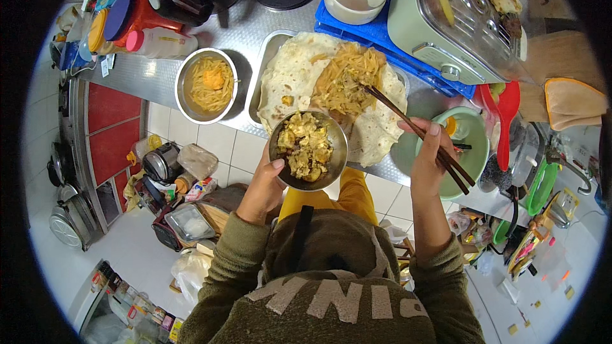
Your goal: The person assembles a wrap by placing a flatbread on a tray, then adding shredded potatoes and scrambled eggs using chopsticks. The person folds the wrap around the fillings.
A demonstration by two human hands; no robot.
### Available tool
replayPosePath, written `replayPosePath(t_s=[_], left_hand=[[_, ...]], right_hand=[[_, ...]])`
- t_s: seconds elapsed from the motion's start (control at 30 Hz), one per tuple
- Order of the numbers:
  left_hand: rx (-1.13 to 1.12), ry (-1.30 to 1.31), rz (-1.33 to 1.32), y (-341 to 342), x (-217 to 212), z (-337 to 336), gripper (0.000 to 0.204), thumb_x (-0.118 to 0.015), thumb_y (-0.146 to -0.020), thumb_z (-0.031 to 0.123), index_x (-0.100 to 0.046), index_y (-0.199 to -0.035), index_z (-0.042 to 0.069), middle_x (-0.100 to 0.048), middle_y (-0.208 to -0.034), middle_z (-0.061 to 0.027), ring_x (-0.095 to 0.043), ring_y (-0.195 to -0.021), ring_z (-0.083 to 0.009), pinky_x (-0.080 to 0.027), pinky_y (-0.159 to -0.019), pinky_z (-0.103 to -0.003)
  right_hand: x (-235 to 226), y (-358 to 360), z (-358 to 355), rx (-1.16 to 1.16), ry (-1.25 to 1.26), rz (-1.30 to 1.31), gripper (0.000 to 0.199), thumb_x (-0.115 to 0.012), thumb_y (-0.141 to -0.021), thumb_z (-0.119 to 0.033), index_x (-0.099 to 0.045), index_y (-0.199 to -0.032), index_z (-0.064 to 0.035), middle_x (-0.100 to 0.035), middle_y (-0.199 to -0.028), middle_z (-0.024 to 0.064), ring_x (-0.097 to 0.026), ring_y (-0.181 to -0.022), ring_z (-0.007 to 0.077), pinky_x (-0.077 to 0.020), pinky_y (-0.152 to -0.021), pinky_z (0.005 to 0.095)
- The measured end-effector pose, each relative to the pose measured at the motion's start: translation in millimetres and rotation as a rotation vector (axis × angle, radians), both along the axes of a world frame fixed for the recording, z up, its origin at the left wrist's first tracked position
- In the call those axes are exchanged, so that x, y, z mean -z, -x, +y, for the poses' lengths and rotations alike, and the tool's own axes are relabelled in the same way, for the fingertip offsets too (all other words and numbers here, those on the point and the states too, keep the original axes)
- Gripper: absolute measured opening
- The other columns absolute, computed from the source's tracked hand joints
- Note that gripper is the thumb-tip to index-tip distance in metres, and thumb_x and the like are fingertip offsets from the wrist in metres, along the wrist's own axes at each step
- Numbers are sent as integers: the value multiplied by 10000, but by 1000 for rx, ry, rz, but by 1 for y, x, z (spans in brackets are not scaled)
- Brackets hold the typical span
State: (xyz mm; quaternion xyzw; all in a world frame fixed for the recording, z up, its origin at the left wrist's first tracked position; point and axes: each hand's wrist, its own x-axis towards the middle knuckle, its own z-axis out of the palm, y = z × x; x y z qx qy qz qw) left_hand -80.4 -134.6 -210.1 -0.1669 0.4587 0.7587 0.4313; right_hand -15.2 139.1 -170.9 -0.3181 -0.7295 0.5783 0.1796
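Observation:
My left hand (264, 185) grips the rim of a metal bowl (274, 143) of scrambled egg (306, 143), thumb over the edge. The bowl is held in front of a large round flatbread (287, 67) that lies on a metal tray (252, 92). Shredded potato (354, 67) is heaped on the flatbread, with some egg bits on it. My right hand (428, 159) is closed around dark chopsticks (408, 118), whose tips reach the right side of the heap; whether they touch it I cannot tell.
Left of the tray stands a steel bowl (180, 92) of more shreds. A pale green basin (478, 143) is right of my chopsticks, beside a red spatula (505, 114). Behind are a blue rack (382, 48), a white bowl (350, 14) and a countertop cooker (427, 32); jars and a black kettle (175, 9) occupy the back left.

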Motion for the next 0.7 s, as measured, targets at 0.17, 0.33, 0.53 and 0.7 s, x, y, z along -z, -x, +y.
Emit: replayPosePath(t_s=[0.17,0.33,0.53,0.7], left_hand=[[-38,0,-40,-1,0,-8,917,-693,-803,414,-239,-1521,66,-402,-1477,-146,-437,-1349,-284,-396,-1094,-415],[-64,-1,-20,-4,-1,-13,863,-667,-817,392,-269,-1512,69,-421,-1464,-132,-432,-1349,-277,-374,-1103,-429],[-112,-13,-38,-8,-2,-24,804,-648,-831,373,-314,-1492,60,-435,-1458,-121,-438,-1341,-274,-368,-1100,-443],[-136,-15,-56,-10,0,-34,791,-677,-824,368,-350,-1472,54,-450,-1449,-117,-453,-1329,-279,-371,-1105,-458]], right_hand=[[-5,7,-3,11,-26,-72,422,-437,-1053,-299,-654,-989,58,-716,-882,159,-673,-849,193,-488,-827,293],[15,-7,1,86,144,-26,486,-390,-1065,-334,-644,-988,74,-703,-853,171,-678,-802,207,-510,-802,302],[11,-26,-1,64,110,-87,517,-345,-1074,-329,-641,-994,87,-693,-853,174,-683,-803,227,-520,-834,326],[16,-44,-3,13,92,-29,445,-391,-1064,-289,-648,-993,67,-679,-917,154,-668,-859,218,-511,-849,330]])
